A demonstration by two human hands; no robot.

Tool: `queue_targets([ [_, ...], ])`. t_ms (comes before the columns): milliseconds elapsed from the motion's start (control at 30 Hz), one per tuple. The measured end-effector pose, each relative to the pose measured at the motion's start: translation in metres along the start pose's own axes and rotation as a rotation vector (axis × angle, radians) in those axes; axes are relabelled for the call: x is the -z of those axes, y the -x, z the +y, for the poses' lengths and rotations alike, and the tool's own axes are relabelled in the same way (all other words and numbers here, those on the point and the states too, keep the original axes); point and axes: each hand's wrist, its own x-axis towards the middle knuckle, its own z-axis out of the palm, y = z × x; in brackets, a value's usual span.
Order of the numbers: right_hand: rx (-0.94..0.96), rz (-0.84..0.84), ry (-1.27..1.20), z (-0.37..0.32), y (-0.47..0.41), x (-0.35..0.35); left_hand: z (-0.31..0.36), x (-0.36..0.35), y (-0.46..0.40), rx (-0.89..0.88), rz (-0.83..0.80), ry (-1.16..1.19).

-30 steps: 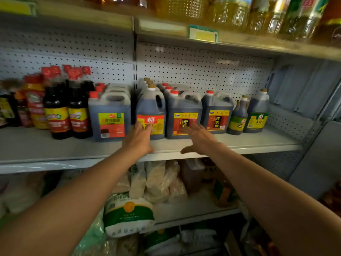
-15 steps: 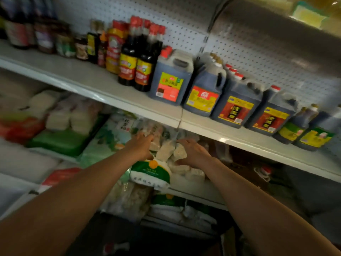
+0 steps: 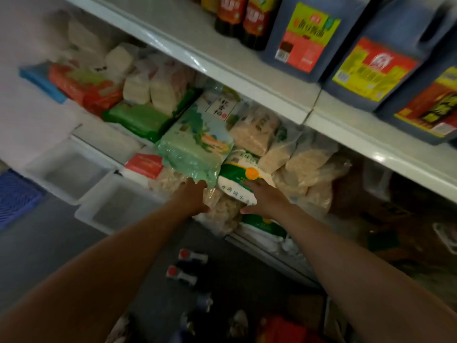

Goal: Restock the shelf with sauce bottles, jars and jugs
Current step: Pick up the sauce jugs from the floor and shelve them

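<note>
Both arms are stretched toward the lower shelf; the left hand (image 3: 195, 196) and right hand (image 3: 265, 200) are held wide, gripping nothing. Dark red-capped sauce bottles (image 3: 184, 266) lie on the floor below and probably need reaching next. Dark blue plastic jugs (image 3: 371, 68) stand on the white upper shelf (image 3: 247, 78); their yellow-red labels cannot be read.

White metal shelving (image 3: 247, 78) ran diag. across view, glossy front edge catching light. Lower shelf (image 3: 262, 243) sat in shadow, packed w/ bagged dry goods (image 3: 195, 144): green, clear & red packs. Two white plastic bins (image 3: 99, 194) stood at lower left, blue crate (image 3: 14, 196) just beside them at frame edge. Floor (image 3: 49, 243) was dark grey, dim. Light was weak overall, brighter up top, darker twd floor & right side.
</note>
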Motion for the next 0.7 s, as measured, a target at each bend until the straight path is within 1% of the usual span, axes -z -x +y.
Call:
queue_targets([
  [100,-0.023,-0.032,-0.094,-0.003,-0.019,-0.043,-0.031,-0.032,-0.014,0.036,-0.064,0.045],
  [167,-0.073,-0.049,-0.173,-0.005,-0.033,-0.084,-0.056,-0.061,-0.028,0.069,-0.122,0.057],
  [300,-0.238,-0.12,-0.495,0.004,-0.065,-0.188,-0.108,-0.136,-0.049,0.178,-0.218,0.136],
  [400,-0.401,-0.208,-0.689,0.012,-0.079,-0.263,-0.141,-0.194,-0.054,0.27,-0.298,0.21],
  [467,-0.504,-0.247,-0.798,0.019,-0.089,-0.315,-0.164,-0.237,-0.059,0.356,-0.31,0.293],
  [567,-0.606,-0.234,-0.939,0.024,-0.106,-0.383,-0.198,-0.298,-0.074,0.443,-0.314,0.411],
  [700,-0.633,-0.161,-1.052,0.032,-0.146,-0.459,-0.238,-0.366,-0.114,0.468,-0.298,0.491],
])
